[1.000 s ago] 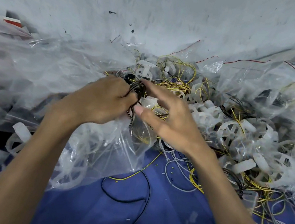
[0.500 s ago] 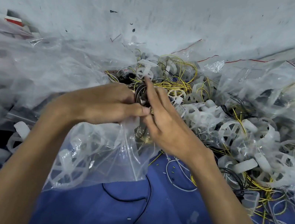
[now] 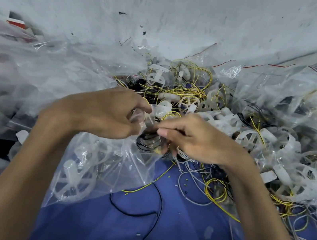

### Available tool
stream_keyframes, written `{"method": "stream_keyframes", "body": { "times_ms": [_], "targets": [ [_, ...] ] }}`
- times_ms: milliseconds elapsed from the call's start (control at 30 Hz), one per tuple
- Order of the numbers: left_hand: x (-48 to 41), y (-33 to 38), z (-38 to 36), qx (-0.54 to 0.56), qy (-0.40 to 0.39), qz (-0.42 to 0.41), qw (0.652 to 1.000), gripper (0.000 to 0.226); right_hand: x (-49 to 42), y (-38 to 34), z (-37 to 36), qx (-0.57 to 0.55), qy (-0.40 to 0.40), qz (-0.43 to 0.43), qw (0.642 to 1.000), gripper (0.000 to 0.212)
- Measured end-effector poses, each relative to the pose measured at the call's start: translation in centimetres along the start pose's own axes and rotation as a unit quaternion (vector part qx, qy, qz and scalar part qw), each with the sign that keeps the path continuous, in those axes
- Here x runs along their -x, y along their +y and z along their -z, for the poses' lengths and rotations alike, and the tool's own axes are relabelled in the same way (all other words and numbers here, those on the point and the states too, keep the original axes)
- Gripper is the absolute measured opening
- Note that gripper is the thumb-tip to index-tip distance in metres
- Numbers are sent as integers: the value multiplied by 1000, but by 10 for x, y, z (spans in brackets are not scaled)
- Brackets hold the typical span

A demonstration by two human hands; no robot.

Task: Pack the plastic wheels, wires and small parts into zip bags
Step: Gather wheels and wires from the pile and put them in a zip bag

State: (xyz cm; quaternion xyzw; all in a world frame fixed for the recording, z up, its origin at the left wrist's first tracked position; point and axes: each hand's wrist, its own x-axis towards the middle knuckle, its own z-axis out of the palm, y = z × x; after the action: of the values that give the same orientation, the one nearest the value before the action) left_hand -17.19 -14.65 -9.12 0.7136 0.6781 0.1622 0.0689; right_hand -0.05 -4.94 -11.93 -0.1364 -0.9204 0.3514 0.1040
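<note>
Left hand (image 3: 108, 113): pinches zip bag (image 3: 111, 170) rim. Right hand (image 3: 200, 141): fingers curled, gripping black wire coil (image 3: 148, 139) at bag mouth.

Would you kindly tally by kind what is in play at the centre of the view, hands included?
Hands: 2 (left hand, right hand)
Zip bag between them: 1
Black wire coil: 1
Total: 4

place: we read it as a packing workshop
signs: we see heaped plastic wheels (image 3: 251, 136), tangled wires (image 3: 189, 91), zip bags (image 3: 285, 84)
</note>
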Motion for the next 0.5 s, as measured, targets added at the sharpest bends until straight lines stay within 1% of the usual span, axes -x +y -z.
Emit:
{"method": "stream_keyframes", "body": {
  "times_ms": [67,133,167,200,267,300,333,367,467,500],
  "targets": [
    [3,3,2,6,-11,-4,1000,47,-6,2,-9,90,-38,-28,995,24],
    [5,8,4,23,-13,-22,999,42,-9,5,-15,156,-68,-45,984,21],
    [6,11,4,28,-11,-33,999,40,-10,5,-17,170,-71,-49,982,21],
    [5,13,5,26,-9,-44,999,42,-11,3,-20,170,-61,-41,983,21],
    [3,18,4,20,-14,-59,998,45,-13,-11,-27,124,-42,17,991,20],
    [2,20,4,22,-22,-64,997,42,-14,-17,-30,99,-52,52,992,20],
    [3,22,4,24,-30,-66,997,38,-14,-20,-36,88,-72,62,992,21],
    [3,23,4,28,-35,-67,997,36,-13,-22,-42,95,-98,42,990,23],
    [5,24,4,35,-41,-76,996,32,-11,-13,-61,141,-159,-124,969,33],
    [6,25,4,35,-43,-81,995,29,-12,-11,-67,150,-171,-160,961,35]
  ]
}}
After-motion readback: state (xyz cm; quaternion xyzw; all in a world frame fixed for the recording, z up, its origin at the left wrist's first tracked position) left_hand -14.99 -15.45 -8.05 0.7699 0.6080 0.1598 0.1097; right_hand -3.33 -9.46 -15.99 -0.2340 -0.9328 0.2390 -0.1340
